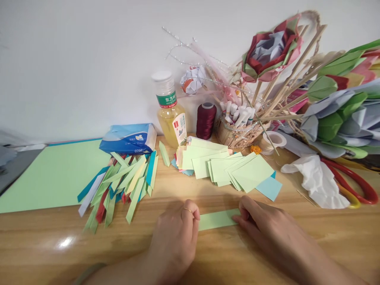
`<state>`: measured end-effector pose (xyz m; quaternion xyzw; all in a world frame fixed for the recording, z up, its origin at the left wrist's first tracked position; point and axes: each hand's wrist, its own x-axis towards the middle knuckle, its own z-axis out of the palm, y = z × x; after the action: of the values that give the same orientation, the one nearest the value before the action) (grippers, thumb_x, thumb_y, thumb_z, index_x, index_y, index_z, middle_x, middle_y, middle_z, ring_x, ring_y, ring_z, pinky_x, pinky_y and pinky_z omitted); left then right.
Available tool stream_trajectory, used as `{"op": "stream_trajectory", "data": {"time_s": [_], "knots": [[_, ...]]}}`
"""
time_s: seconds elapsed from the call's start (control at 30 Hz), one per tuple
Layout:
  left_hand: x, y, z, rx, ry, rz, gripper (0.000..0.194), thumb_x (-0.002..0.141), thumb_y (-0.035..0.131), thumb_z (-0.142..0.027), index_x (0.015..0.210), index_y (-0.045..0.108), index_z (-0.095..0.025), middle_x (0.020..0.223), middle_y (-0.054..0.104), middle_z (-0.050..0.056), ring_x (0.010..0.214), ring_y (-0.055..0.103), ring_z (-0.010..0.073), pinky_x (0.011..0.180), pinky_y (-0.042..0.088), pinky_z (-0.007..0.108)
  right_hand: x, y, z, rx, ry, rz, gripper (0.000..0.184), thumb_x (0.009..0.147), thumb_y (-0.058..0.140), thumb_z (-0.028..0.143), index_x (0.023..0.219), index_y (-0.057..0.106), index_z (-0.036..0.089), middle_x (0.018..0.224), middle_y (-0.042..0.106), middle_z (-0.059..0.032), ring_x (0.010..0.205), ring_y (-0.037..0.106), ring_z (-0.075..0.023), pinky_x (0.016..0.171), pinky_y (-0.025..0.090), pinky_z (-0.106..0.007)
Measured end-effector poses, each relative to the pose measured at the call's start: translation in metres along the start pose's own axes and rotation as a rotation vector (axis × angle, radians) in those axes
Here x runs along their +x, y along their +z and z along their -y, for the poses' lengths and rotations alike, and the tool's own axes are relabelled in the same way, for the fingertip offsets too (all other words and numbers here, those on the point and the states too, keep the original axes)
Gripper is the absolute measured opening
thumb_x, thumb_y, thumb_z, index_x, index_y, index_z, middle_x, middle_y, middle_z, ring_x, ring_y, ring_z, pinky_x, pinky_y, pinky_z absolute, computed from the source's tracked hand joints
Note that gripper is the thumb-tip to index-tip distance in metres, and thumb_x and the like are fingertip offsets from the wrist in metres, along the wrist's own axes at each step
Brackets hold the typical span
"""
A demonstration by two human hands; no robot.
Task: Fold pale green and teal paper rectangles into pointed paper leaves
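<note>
A narrow light-green paper strip (218, 220) stretches between my two hands, just above or on the wooden table. My left hand (179, 229) is closed on its left end, with a ring showing on one finger. The right end is pinched between the thumb and fingers of my right hand (259, 221). Beyond the hands lies a fanned stack of light-green paper rectangles (213, 160), with a few blue and pink pieces under it. To the left is a heap of folded paper strips (126, 182), mostly green, some blue, red and yellow.
A large green sheet (56, 174) lies at left beside a blue tissue pack (129, 138). Behind stand a bottle of yellow liquid (170, 114), a maroon thread spool (206, 120) and a basket of markers (237, 132). Paper flowers (270, 49), crumpled tissue (316, 180) and red-handled scissors (366, 190) occupy the right.
</note>
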<state>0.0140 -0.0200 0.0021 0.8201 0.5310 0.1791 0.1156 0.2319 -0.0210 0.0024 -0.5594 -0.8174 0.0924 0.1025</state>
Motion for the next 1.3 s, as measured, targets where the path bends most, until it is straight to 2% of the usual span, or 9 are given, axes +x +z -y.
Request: {"op": "stream_trajectory", "data": {"time_s": [0.33, 0.57, 0.77, 0.87, 0.93, 1.03, 1.07, 1.17, 1.3], "knots": [[0.001, -0.003, -0.003, 0.036, -0.077, 0.23, 0.023, 0.073, 0.044, -0.001, 0.081, 0.054, -0.021, 0.069, 0.063, -0.001, 0.065, 0.06, 0.0197, 0.056, 0.038, 0.028, 0.002, -0.003, 0.001, 0.024, 0.018, 0.069, 0.016, 0.084, 0.044, 0.02, 0.072, 0.035, 0.025, 0.053, 0.057, 0.0061, 0.041, 0.053, -0.0133, 0.042, 0.027, -0.023], [0.002, -0.011, -0.004, 0.096, 0.032, 0.319, 0.037, 0.078, 0.048, -0.001, 0.104, 0.057, -0.027, 0.089, 0.061, 0.0, 0.081, 0.059, 0.02, 0.058, 0.039, 0.025, 0.005, -0.009, 0.003, 0.045, 0.03, 0.112, 0.014, 0.082, 0.051, 0.017, 0.072, 0.042, 0.023, 0.058, 0.06, 0.004, 0.047, 0.057, -0.0139, 0.043, 0.033, -0.023], [-0.005, 0.004, 0.003, 0.179, 0.154, 0.2, 0.004, 0.087, 0.059, -0.024, 0.091, 0.06, -0.025, 0.078, 0.05, -0.002, 0.075, 0.051, 0.0143, 0.052, 0.033, 0.02, 0.005, -0.008, 0.0, 0.006, -0.02, 0.097, 0.012, 0.084, 0.051, 0.017, 0.075, 0.045, 0.022, 0.063, 0.06, 0.0028, 0.051, 0.058, -0.0144, 0.044, 0.038, -0.024], [-0.006, 0.012, 0.004, 0.182, 0.157, 0.093, 0.01, 0.089, 0.057, -0.032, 0.086, 0.06, -0.023, 0.073, 0.045, -0.003, 0.069, 0.047, 0.0133, 0.05, 0.032, 0.022, 0.003, -0.011, 0.003, -0.079, -0.184, -0.049, 0.016, 0.089, 0.043, 0.019, 0.075, 0.051, 0.02, 0.072, 0.062, -0.0032, 0.061, 0.061, -0.0175, 0.052, 0.045, -0.028], [-0.005, 0.012, 0.002, 0.207, 0.139, 0.093, 0.016, 0.089, 0.057, -0.035, 0.08, 0.06, -0.022, 0.071, 0.043, -0.003, 0.067, 0.045, 0.0131, 0.049, 0.032, 0.022, -0.001, -0.011, 0.01, -0.124, -0.34, -0.148, 0.026, 0.092, 0.033, 0.015, 0.09, 0.058, 0.016, 0.09, 0.067, -0.0097, 0.08, 0.064, -0.0215, 0.069, 0.05, -0.036], [-0.002, 0.006, 0.0, 0.277, 0.198, 0.135, 0.01, 0.087, 0.061, -0.032, 0.082, 0.061, -0.024, 0.073, 0.044, -0.002, 0.069, 0.046, 0.014, 0.049, 0.033, 0.022, -0.013, -0.003, 0.021, -0.181, -0.53, -0.2, 0.039, 0.092, 0.03, 0.012, 0.125, 0.051, 0.008, 0.124, 0.06, -0.0148, 0.117, 0.052, -0.0231, 0.095, 0.043, -0.039], [-0.002, 0.003, -0.001, 0.3, 0.254, 0.148, 0.005, 0.086, 0.062, -0.029, 0.089, 0.062, -0.026, 0.075, 0.045, -0.002, 0.071, 0.046, 0.0148, 0.05, 0.033, 0.022, -0.018, 0.001, 0.024, -0.209, -0.535, -0.191, 0.042, 0.092, 0.038, 0.022, 0.13, 0.047, 0.006, 0.13, 0.055, -0.0165, 0.122, 0.048, -0.0242, 0.096, 0.042, -0.037], [-0.006, -0.004, 0.0, 0.378, 0.412, 0.162, 0.036, 0.084, 0.062, -0.026, 0.119, 0.053, -0.032, 0.081, 0.05, -0.001, 0.073, 0.045, 0.0163, 0.053, 0.036, 0.025, -0.028, 0.011, 0.026, -0.261, -0.518, -0.177, 0.08, 0.087, 0.047, 0.053, 0.141, 0.027, -0.002, 0.137, 0.043, -0.0238, 0.128, 0.041, -0.03, 0.095, 0.043, -0.039], [-0.017, -0.007, 0.003, 0.486, 0.5, 0.053, 0.043, 0.085, 0.06, -0.028, 0.126, 0.052, -0.022, 0.094, 0.056, 0.004, 0.08, 0.044, 0.0178, 0.062, 0.039, 0.029, -0.032, 0.015, 0.022, -0.301, -0.506, -0.186, 0.099, 0.083, 0.037, 0.069, 0.144, 0.01, -0.005, 0.135, 0.044, -0.0269, 0.125, 0.044, -0.0312, 0.092, 0.044, -0.041]]}}
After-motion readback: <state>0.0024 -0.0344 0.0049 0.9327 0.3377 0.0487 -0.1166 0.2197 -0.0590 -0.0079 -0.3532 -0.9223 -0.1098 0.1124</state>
